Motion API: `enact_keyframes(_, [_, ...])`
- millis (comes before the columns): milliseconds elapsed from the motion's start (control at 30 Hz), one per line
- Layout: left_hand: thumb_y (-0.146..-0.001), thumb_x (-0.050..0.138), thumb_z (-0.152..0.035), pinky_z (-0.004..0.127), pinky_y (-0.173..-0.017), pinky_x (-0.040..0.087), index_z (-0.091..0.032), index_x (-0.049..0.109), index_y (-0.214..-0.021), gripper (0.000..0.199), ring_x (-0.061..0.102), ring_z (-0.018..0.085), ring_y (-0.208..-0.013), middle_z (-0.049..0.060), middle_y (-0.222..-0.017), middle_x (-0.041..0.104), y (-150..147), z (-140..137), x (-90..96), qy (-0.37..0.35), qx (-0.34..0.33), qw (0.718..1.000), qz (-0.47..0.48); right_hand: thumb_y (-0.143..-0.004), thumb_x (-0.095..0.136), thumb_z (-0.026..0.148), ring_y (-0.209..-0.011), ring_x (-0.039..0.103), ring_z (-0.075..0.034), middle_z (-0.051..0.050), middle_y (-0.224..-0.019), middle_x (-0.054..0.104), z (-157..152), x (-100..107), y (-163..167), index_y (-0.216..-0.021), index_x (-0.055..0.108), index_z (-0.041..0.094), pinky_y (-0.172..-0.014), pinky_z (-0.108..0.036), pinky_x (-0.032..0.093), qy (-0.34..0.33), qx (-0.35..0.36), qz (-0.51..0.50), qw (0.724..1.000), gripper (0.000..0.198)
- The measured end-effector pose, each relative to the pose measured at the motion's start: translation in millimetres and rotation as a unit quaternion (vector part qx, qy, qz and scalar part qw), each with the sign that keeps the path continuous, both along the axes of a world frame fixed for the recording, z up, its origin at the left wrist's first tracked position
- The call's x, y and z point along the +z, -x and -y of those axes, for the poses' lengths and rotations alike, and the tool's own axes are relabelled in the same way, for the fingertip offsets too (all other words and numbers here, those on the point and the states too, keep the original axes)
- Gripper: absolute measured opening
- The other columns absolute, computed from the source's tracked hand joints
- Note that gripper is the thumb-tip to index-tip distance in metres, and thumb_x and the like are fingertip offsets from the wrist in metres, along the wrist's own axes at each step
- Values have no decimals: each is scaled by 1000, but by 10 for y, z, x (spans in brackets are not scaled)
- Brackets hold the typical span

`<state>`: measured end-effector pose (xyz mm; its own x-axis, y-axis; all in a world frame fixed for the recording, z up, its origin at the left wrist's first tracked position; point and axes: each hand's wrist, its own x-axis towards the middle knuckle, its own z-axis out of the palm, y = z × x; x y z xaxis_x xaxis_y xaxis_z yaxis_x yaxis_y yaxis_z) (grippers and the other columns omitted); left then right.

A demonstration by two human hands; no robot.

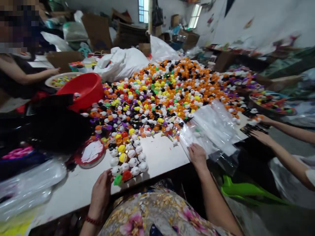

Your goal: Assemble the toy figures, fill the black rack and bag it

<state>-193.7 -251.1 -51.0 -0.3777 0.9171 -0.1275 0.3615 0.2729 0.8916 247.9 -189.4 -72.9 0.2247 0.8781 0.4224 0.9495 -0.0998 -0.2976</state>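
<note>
Small toy heads in white, yellow, red and green form a block of rows [133,162] at the table's front edge. Beside the block's left front corner is my left hand [101,185], its fingers curled together close to the green toy [118,179]. Whatever those fingers hold, if anything, is hidden. My right hand [197,157] pinches the near edge of a clear plastic bag [185,134]. More clear bags [214,124] lie in an overlapping stack just beyond it. Behind both hands spreads a large heap of small colourful toys [159,91].
A red basin [86,90] tilts at the heap's left, and a round red-rimmed dish [92,153] sits near the block. Packed plastic [36,180] lies at left. A co-worker's hands [263,132] work at right; another person's arm [29,77] reaches in at far left.
</note>
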Motion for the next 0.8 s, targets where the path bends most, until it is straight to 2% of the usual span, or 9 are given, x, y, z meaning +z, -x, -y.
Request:
enact_keyframes(133, [-89, 47, -39, 37, -80, 60, -22, 62, -86, 24, 71, 23, -90, 8, -90, 72, -55, 25, 191, 90, 94, 978, 161, -90, 47, 29, -91, 65, -25, -12, -90, 72, -59, 14, -1, -80, 71, 21, -87, -38, 49, -5, -5, -11, 1000, 27])
enact_keyframes(233, [-88, 49, -43, 36, -86, 60, -22, 63, -88, 25, 71, 24, -97, 9, -99, 74, -54, 55, 308, 125, 118, 967, 187, -91, 49, 34, -89, 62, -26, -12, -89, 71, -100, 77, -85, -85, 70, 20, -84, -38, 48, -11, -20, -11, 1000, 26])
enact_keyframes(333, [-87, 48, -46, 36, -87, 60, -22, 64, -93, 29, 71, 24, -99, 8, -102, 75, 8, 85, 344, 146, 115, 967, 176, -90, 54, 42, -101, 56, -31, -17, -106, 67, -196, 202, -151, -105, 66, 16, -88, -44, 43, -36, -71, -1, 997, 33])
enact_keyframes(433, [-84, 50, -48, 36, -86, 60, -24, 64, -97, 31, 71, 25, -100, 6, -102, 76, 78, 99, 306, 141, 74, 976, 151, -87, 59, 42, -108, 50, -35, -22, -118, 60, -338, 350, -105, -118, 60, 12, -90, -47, 39, -25, -105, 28, 994, 43])
enact_keyframes(533, [-80, 53, -48, 35, -83, 61, -27, 65, -93, 28, 72, 25, -97, 4, -98, 76, 109, 83, 210, 119, 54, 986, 107, -87, 60, 33, -108, 48, -34, -24, -120, 57, -474, 461, 19, -119, 59, 9, -91, -46, 36, 24, -98, 56, 993, 40])
enact_keyframes(667, [-80, 49, -52, 35, -82, 61, -27, 65, -90, 32, 72, 25, -95, 3, -93, 77, 139, 58, 50, 115, 57, 990, 58, -88, 49, 15, -102, 49, -32, -23, -113, 60, -580, 516, 117, -107, 64, 10, -88, -43, 35, 55, -107, 66, 990, 24])
enact_keyframes(800, [-79, 50, -55, 37, -82, 61, -26, 66, -92, 35, 72, 26, -96, 3, -93, 77, 238, 84, -52, 101, 24, 993, 49, -84, 40, 1, -92, 52, -30, -20, -96, 63, -633, 522, 83, -89, 66, 12, -82, -40, 36, 69, -115, 53, 990, 29])
